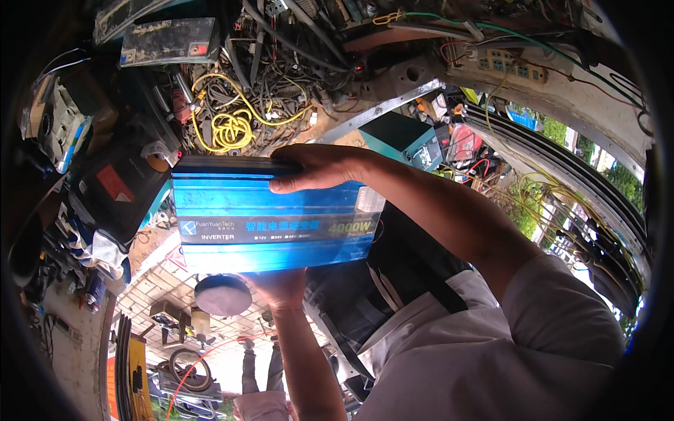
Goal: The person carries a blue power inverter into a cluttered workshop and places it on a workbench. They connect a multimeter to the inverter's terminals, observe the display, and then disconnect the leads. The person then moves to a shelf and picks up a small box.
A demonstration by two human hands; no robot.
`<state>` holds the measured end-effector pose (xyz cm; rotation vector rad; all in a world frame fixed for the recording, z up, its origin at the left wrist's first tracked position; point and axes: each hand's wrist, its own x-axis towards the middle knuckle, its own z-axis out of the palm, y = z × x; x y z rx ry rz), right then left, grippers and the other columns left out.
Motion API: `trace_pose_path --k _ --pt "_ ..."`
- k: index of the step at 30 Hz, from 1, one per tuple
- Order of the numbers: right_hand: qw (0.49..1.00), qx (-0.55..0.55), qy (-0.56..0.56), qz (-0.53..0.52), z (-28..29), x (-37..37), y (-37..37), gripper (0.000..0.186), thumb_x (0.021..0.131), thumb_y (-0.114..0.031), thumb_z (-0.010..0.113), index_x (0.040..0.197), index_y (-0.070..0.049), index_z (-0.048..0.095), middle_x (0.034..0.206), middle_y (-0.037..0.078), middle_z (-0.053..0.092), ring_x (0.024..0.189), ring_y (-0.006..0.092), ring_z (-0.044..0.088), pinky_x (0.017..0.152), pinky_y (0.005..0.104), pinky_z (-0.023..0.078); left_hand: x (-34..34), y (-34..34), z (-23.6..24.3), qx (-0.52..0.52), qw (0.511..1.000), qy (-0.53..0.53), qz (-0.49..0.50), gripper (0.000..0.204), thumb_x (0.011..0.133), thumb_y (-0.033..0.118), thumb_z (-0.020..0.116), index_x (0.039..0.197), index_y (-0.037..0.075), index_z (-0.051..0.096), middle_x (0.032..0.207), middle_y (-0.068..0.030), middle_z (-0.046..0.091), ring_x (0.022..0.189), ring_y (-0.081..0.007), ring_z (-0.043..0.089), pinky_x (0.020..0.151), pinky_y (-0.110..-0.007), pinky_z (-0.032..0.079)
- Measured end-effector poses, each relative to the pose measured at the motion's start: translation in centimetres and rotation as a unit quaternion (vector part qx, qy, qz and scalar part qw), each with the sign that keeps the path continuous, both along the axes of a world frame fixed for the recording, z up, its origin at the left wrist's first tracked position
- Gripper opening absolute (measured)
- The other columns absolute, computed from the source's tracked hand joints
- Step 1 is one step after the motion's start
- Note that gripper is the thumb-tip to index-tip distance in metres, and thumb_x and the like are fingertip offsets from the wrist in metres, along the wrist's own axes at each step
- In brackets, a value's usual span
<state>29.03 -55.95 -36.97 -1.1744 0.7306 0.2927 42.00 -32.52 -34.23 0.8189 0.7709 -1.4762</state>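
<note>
A blue ribbed metal power inverter (274,198) with a dark end strip is held up between my two hands. Along its upper edge lies my right hand (312,168), thumb on the blue face and fingers over the dark top. From below, my left hand (279,284) supports the lower edge; most of its fingers are hidden behind the case. Bright light washes out the lower part of the blue face. Beneath the inverter's right end, a black bag (372,281) rests against my body.
Beyond the inverter lie a coiled yellow cable (232,132), tangled wires and a dusty black battery (170,41). A dark green box (397,137) sits farther right, below a wall socket strip (512,67). At lower left are a round stool (222,295) and another person's legs (263,365).
</note>
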Motion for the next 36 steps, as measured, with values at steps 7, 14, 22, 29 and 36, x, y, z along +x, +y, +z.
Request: trace_pose_path --k 7,14,22,29,36 --pt "1.0 0.008 -0.007 0.01 -0.4 0.1 -0.3 0.09 0.078 -0.071 0.057 0.125 0.006 0.047 0.114 0.023 0.057 0.108 0.0306 0.054 0.09 0.0386 0.045 -0.2 -0.7 0.7 0.015 0.998 -0.04 -0.036 0.116 0.06 0.093 0.042 0.147 0.018 0.024 0.151 -0.0062 0.024 0.135 -0.0317 0.024 0.107 -0.056 0.022" --pt "0.999 -0.016 -0.007 -0.043 -0.7 0.0 0.1 0.075 0.079 -0.065 0.061 0.112 0.002 0.058 0.095 0.014 0.062 0.09 0.0234 0.057 0.077 0.0344 0.045 0.1 -0.9 0.7 -0.005 1.0 -0.002 -0.014 0.112 0.062 0.088 0.049 0.147 0.02 0.025 0.151 -0.0038 0.027 0.135 -0.0298 0.026 0.107 -0.055 0.022" --pt "1.0 -0.002 0.003 -0.013 -0.6 0.3 0.0 0.078 0.08 -0.068 0.057 0.117 0.001 0.053 0.101 0.014 0.06 0.097 0.0239 0.055 0.083 0.0361 0.044 0.6 -0.8 0.9 -0.004 0.999 -0.021 -0.042 0.112 0.063 0.087 0.05 0.148 0.019 0.023 0.152 -0.0036 0.024 0.136 -0.0294 0.023 0.109 -0.056 0.019" --pt "0.999 -0.03 0.011 -0.039 -1.2 0.5 0.9 0.082 0.076 -0.072 0.058 0.11 0.003 0.057 0.094 0.014 0.06 0.09 0.0229 0.056 0.077 0.0343 0.044 0.8 -0.4 0.8 -0.006 0.998 -0.019 -0.054 0.116 0.062 0.087 0.052 0.149 0.017 0.02 0.153 -0.0048 0.021 0.138 -0.0305 0.022 0.11 -0.056 0.017" --pt "0.999 -0.039 0.011 -0.027 -1.3 0.5 0.9 0.086 0.075 -0.075 0.056 0.111 0.003 0.057 0.095 0.015 0.06 0.091 0.0243 0.057 0.077 0.0353 0.045 0.6 -0.5 1.0 -0.002 0.997 -0.036 -0.066 0.117 0.062 0.088 0.049 0.149 0.017 0.019 0.152 -0.0061 0.022 0.137 -0.0315 0.022 0.108 -0.057 0.02"
